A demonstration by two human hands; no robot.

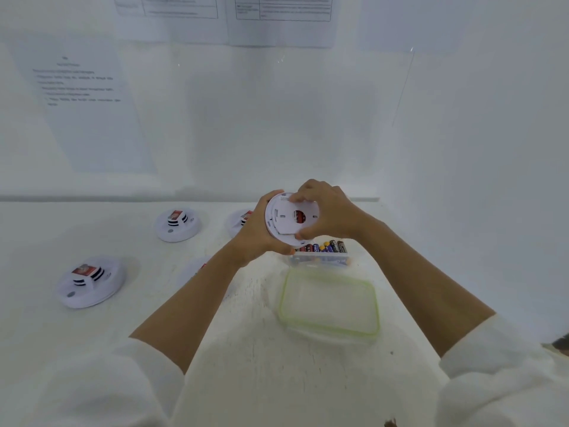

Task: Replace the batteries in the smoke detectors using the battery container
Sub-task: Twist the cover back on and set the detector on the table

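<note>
Fingers [303, 197] of the right hand [326, 211] are pinching the rim of a smoke detector [289, 220], held above the table [246, 303] with its back toward the camera. The left hand [257, 232] is cupping its left edge, fingers curled around it. Just beneath, the battery container [321, 252] is sitting open, its lid [329, 303] lying nearer. Two detectors [178, 224] [90, 282] are resting left; a third, possibly, is hiding behind the left hand.

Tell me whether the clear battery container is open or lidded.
Open: its green-rimmed clear lid lies flat on the white table, nearer than the clear battery container with batteries showing.
</note>
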